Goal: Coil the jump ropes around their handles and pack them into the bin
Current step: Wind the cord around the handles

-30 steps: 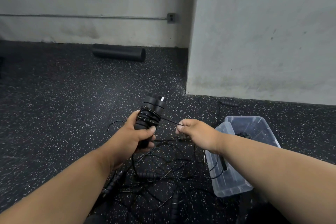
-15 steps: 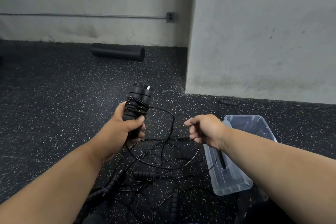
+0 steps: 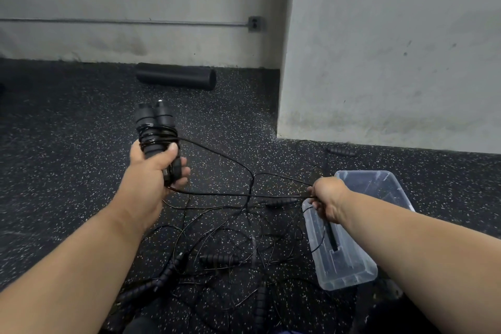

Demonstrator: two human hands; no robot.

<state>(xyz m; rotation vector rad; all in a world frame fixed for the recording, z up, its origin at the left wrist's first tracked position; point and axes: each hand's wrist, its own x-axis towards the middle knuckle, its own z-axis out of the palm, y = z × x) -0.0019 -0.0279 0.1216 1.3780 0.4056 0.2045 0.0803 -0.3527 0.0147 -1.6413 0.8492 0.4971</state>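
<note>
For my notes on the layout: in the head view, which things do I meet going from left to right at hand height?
Left hand gripping paired black foam handles → taut black cord → right hand → clear plastic bin.

Paired handles [image 3: 154, 127] in left hand [image 3: 151, 173], cord [image 3: 244, 194] pinched by right hand [image 3: 326, 202].

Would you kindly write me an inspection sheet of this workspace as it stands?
Surface: dark speckled rubber floor.
Job's things: paired handles partly wound with cord; clear bin on the floor at right, a black item inside.
Clutter: loose handles and tangled ropes on the floor.
Hands: left hand grips the paired handles; right hand pinches the cord, stretched between them.
Cables: nothing seen apart from ropes.
Surroundings: grey walls, wall conduit and outlet, foam roller.
</note>
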